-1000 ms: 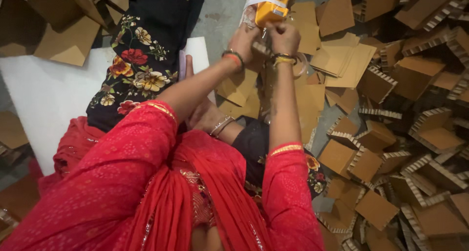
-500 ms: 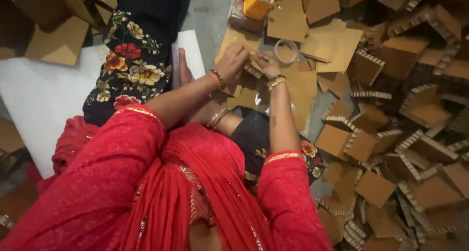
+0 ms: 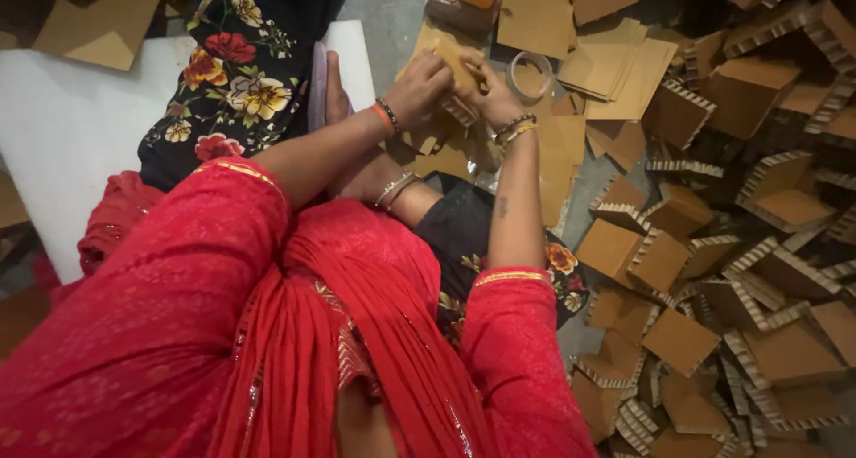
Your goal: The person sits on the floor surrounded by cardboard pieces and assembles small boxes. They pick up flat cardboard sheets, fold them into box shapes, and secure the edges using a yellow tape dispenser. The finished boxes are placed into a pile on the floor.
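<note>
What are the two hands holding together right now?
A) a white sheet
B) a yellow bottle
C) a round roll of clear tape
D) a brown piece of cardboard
D: the left hand and the right hand both grip a brown cardboard piece between them, while the roll of clear tape lies untouched on the floor just beyond the right hand.

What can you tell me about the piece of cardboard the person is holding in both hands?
The cardboard piece is brown and flat-faced, with a corrugated, zigzag-looking cut edge along its lower side. It looks like plain corrugated board, much like the folded pieces heaped to the right. It is held just above flat cardboard sheets on the floor, the left hand gripping one side and the right hand the other; fingers hide much of it.
</note>
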